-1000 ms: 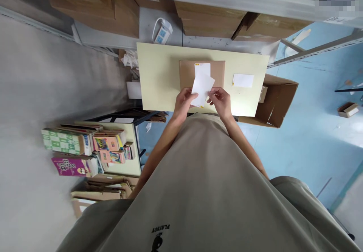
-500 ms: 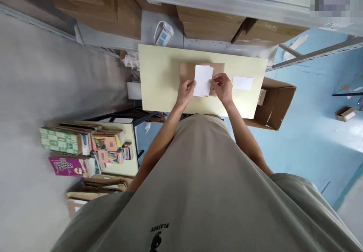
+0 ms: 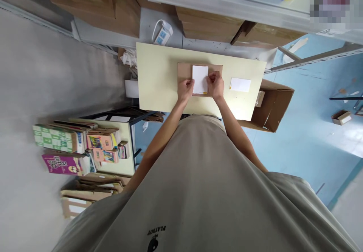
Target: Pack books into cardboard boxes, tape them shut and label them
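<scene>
The white card (image 3: 200,78) is over the cardboard box (image 3: 184,72), which sits around the middle of the bench (image 3: 157,78), set in from the near and far edges alike. The person's left hand (image 3: 185,90) pinches the card's left side between thumb and fingers. The right hand (image 3: 216,85) pinches the opposite side, its other fingers curled in. Whether the card lies flat on the box or is held just above it cannot be told from this angle, nor whether it is one sheet or several.

It should be very light and thin, probably stiff enough to keep its shape but easy to bend or crease under a hard squeeze. The smooth-looking face may slip a little, so a gentle pinch on the two long edges seems the best hold, leaving the face clear.

A second card (image 3: 239,84) lies between the box and the bench's right edge. An open carton (image 3: 279,106) stands beside that edge, and a power strip (image 3: 163,34) lies past the far edge.
</scene>
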Motion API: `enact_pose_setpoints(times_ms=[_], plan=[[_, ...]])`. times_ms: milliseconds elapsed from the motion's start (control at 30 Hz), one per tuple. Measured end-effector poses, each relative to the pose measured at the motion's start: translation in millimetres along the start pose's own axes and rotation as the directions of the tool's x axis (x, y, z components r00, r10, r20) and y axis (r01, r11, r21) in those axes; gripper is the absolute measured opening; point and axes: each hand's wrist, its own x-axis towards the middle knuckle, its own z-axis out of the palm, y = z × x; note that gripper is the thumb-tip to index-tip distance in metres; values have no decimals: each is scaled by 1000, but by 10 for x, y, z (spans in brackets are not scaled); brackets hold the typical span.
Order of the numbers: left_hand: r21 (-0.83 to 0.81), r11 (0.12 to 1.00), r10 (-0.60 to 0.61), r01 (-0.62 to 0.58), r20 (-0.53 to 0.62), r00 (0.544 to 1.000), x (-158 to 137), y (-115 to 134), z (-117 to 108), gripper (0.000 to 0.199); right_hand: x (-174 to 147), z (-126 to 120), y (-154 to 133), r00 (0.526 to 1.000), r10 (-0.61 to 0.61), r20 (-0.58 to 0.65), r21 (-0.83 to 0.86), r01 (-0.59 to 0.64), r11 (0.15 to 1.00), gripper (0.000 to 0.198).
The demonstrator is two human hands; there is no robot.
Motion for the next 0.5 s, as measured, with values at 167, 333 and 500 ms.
enact_pose_setpoints(times_ms=[167, 333, 500], plan=[[-31, 999, 6, -6, 2, 1000, 85, -35, 46, 28, -18, -47, -112, 999, 32, 8, -72, -31, 997, 18], [-34, 999, 13, -13, 23, 1000, 164, -93, 58, 36, -4, -59, -188, 998, 55, 13, -138, -53, 989, 26], [-36, 999, 14, -12, 36, 999, 202, -117, 56, 33, -20, -86, -247, 998, 52, 38, -140, -46, 989, 40]])
